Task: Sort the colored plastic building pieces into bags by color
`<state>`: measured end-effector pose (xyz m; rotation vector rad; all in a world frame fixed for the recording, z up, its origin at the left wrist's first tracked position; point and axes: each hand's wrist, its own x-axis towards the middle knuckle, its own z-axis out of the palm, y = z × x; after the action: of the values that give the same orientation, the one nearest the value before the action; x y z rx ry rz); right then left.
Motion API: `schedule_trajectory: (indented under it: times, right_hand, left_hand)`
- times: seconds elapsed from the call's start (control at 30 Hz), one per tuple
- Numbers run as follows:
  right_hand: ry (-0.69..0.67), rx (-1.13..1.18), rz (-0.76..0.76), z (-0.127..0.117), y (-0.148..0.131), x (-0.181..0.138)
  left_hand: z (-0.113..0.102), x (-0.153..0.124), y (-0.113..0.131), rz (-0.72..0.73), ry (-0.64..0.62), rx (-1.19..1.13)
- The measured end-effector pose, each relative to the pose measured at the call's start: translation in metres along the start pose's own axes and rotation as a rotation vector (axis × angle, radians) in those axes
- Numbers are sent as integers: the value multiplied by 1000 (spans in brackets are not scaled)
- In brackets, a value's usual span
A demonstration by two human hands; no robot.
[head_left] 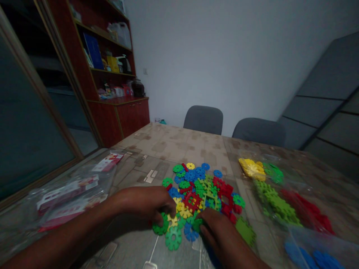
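Observation:
Toward the front of the table, my left hand (148,203) pinches a green notched disc (160,226) between thumb and fingers. My right hand (218,228) grips another green disc (197,225), partly hidden by the fingers. Between and beyond the hands spreads a loose pile of plastic building pieces: blue discs (193,174), yellow discs (183,210), red square pieces (193,202) and light green pieces (209,186). Close to both hands lie a lighter green disc (173,239) and a blue disc (191,233). A flat green square piece (245,231) rests right of my right hand.
Clear bags to the right hold yellow pieces (252,169), light green pieces (277,203), red pieces (311,211) and blue discs (311,257). Plastic packaging with printed cards (73,190) lies at left. Two grey chairs (203,119) stand behind the patterned table (174,140).

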<state>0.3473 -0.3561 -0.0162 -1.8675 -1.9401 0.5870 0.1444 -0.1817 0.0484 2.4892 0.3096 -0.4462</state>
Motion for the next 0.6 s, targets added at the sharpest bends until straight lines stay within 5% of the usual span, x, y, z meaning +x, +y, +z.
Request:
schedule_trajectory:
  times: [0.23, 0.6]
  right_hand:
    - [77, 20, 48, 8, -11, 4]
    - [37, -131, 176, 6, -23, 9]
  left_hand:
    - [18, 3, 27, 41, -31, 57]
    - [38, 4, 29, -19, 141, 97]
